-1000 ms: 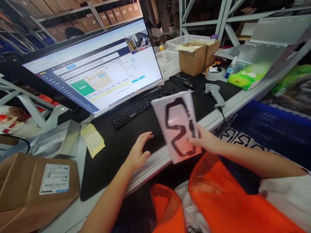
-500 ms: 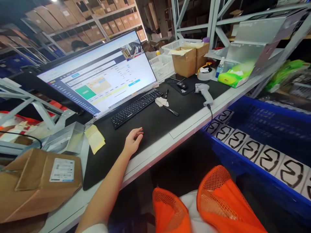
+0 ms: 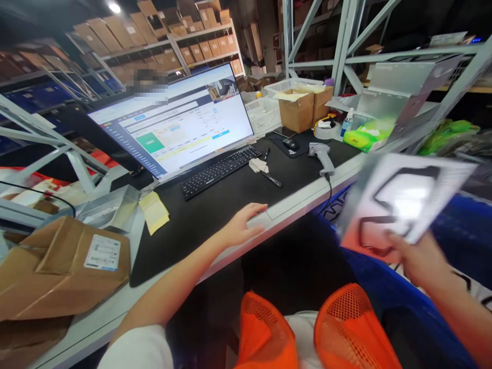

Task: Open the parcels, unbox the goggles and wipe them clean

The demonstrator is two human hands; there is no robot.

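Observation:
My right hand (image 3: 423, 261) grips a flat white box (image 3: 372, 187) with a black angular outline on its face and a reddish lower edge. Motion blurs the box, and its top surface reflects light. It is held up over the blue crate (image 3: 467, 218), where more such boxes (image 3: 478, 292) partly show. At the desk's front edge, my left hand (image 3: 244, 228) reaches forward with fingers stretched out and nothing in it. A grey barcode scanner (image 3: 323, 158) lies on the black desk mat (image 3: 215, 220), between the keyboard and the held box.
A monitor (image 3: 184, 123) stands behind a black keyboard (image 3: 221, 171). Pens, a mouse (image 3: 290, 144) and yellow paper slips (image 3: 154, 212) lie on the mat. An opened cardboard box (image 3: 65, 271) sits at left. Cartons (image 3: 295, 110), tape and metal racks are at the back; a person is behind the monitor.
My right hand has come into view, holding a white box raised above the blue crate. My left hand has shifted right along the desk edge, its fingers straighter. The view has tilted slightly.

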